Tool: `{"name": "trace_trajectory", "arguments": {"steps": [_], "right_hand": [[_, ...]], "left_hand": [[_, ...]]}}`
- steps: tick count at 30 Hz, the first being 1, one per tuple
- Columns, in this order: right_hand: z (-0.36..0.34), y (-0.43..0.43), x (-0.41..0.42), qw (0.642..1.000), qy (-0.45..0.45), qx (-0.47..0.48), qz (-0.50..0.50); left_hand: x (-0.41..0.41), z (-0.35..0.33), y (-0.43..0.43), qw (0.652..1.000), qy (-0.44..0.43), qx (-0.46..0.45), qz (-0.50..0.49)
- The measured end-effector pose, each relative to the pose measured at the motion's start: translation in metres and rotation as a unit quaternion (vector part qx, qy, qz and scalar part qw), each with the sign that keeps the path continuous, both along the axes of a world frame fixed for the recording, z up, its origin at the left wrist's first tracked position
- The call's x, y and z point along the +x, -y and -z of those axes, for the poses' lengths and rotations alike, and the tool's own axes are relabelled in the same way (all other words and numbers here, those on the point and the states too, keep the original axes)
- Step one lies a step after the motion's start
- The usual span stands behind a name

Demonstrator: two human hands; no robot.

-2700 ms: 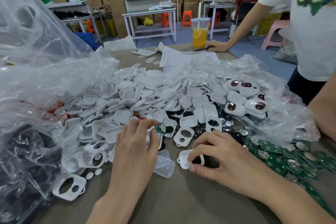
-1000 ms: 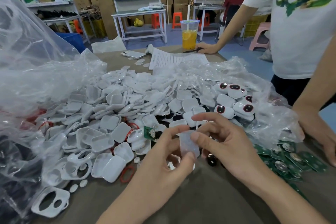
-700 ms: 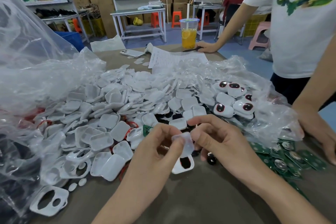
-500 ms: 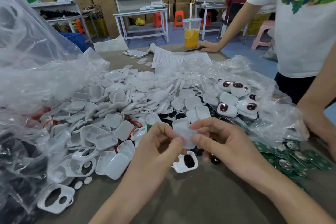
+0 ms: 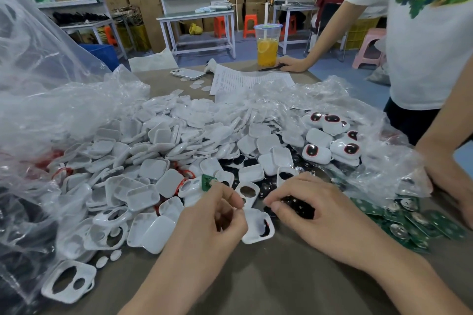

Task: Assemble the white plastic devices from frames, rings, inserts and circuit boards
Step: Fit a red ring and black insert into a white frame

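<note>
Head view, lower centre of the frame: work under way on one white frame (image 5: 256, 227), flat on the table (image 5: 256, 284) between both hands, with a dark insert and a sliver of red ring showing in its opening.

Just left of it, the left hand (image 5: 212, 217), fingers curled and thumb pressed to forefinger, close against the frame's edge. Impossible to say if pinching anything.

Just right of it, the right hand (image 5: 309, 212), arched over a scatter of black pieces (image 5: 299, 208) with fingertips down among them. Impossible to say if gripping one.

Looks to be the stage of loading inserts, with no board fitted yet. Next move likely calls for lifting a single piece clear of the scatter, steadying the frame with the other hand and seating the piece squarely. After that, reaching for one of the green circuit boards (image 5: 409, 222) spread at lower right.

Across the middle, a heap of white shells (image 5: 166, 148). At centre right, finished devices (image 5: 332, 140) in a clear bag.

Against half a second earlier: then, both hands raised and pinching a clear piece together above the frame. Now lowered and parted, the clear piece out of sight, the frame in much the same spot.
</note>
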State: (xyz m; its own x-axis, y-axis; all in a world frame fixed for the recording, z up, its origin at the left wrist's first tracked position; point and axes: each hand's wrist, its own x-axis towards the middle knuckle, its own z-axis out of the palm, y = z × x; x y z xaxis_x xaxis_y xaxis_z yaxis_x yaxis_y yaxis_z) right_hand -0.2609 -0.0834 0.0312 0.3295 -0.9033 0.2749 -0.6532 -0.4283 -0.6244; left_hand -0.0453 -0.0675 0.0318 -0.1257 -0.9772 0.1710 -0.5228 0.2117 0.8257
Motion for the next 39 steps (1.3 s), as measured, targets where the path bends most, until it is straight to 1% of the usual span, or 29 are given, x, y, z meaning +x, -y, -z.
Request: {"name": "trace_trajectory", "arguments": {"steps": [3,7,9,13,21,25,31,34,39], "right_hand": [[-0.001,0.000,-0.004,1.000,-0.021,0.010,-0.003],[0.002,0.001,-0.006,0.996,-0.053,0.074,-0.024],[0.004,0.002,-0.005,0.993,-0.064,0.086,-0.040],[0.007,0.003,-0.003,0.993,-0.080,0.069,-0.049],[0.006,0.003,0.000,0.995,-0.068,0.044,-0.064],[0.008,0.003,0.000,0.994,-0.083,0.034,-0.065],[0.008,0.006,0.001,0.989,-0.108,-0.018,-0.095],[0.009,0.005,0.001,0.990,-0.097,-0.017,-0.101],[0.010,0.006,0.000,0.991,-0.096,-0.011,-0.095]], "left_hand": [[-0.005,0.000,0.000,1.000,-0.012,0.010,0.005],[-0.012,0.003,0.002,1.000,-0.014,0.014,-0.004],[-0.013,0.005,0.002,1.000,-0.002,0.018,-0.005],[-0.013,0.006,0.003,1.000,0.005,0.026,-0.016],[-0.013,0.007,0.003,0.999,0.027,0.024,-0.014],[-0.013,0.009,0.003,0.999,0.038,0.020,-0.015],[-0.014,0.011,0.003,0.998,0.059,0.008,0.001],[-0.014,0.010,0.002,0.998,0.062,0.002,0.007],[-0.015,0.009,0.000,0.993,0.104,-0.031,0.034]]}}
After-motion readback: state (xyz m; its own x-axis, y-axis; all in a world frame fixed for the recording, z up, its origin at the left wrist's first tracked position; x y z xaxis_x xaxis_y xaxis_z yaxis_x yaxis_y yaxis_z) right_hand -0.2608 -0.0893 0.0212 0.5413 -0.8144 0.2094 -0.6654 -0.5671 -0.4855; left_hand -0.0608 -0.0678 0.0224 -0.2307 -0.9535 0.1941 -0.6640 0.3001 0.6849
